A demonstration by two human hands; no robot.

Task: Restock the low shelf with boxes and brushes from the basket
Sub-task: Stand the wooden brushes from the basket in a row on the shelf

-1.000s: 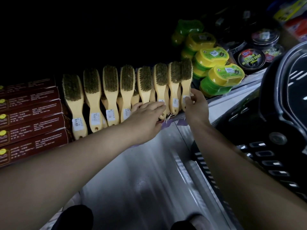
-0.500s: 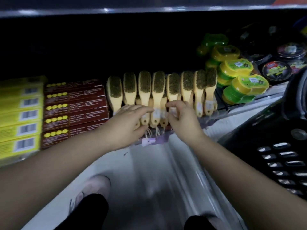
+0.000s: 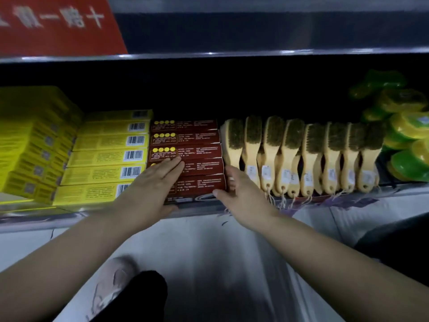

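A stack of dark red boxes (image 3: 197,151) lies on the low shelf (image 3: 34,218), between yellow boxes (image 3: 102,156) and a row of wooden brushes (image 3: 308,156) standing side by side with white tags. My left hand (image 3: 151,187) lies flat on the front left of the red stack, fingers spread, thumb under its lower edge. My right hand (image 3: 241,194) presses against the stack's right end, thumb at its bottom corner, fingers between the boxes and the first brush. Both hands clasp the stack from its two sides.
Yellow-and-green round items (image 3: 408,140) are piled at the shelf's right end. A red sign (image 3: 58,24) hangs on the shelf above. A dark basket edge (image 3: 394,238) shows at the right. My shoe (image 3: 113,284) and dark trouser leg rest on the pale floor below.
Both hands have left the brush handles and shifted left onto the red box stack. The view has swung left and up, bringing the yellow boxes and red sign into sight.
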